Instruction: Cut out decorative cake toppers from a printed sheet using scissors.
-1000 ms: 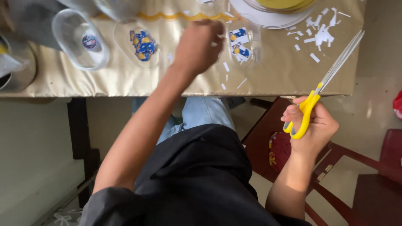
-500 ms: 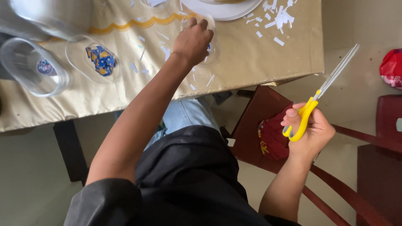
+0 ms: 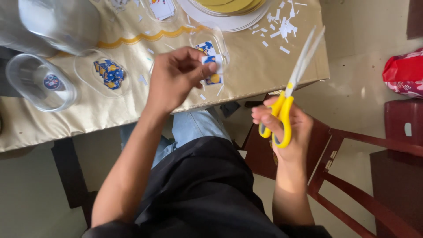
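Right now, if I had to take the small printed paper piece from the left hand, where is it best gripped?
Judging by its pose, grip the small printed paper piece by its free right edge, coming from the scissors side. The left hand pinches its left part between the fingertips, so only that edge sticks out, above the table.

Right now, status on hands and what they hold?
Left hand pinching small printed paper piece over table. Right hand gripping yellow-handled scissors, blades slightly parted. Nothing between them.
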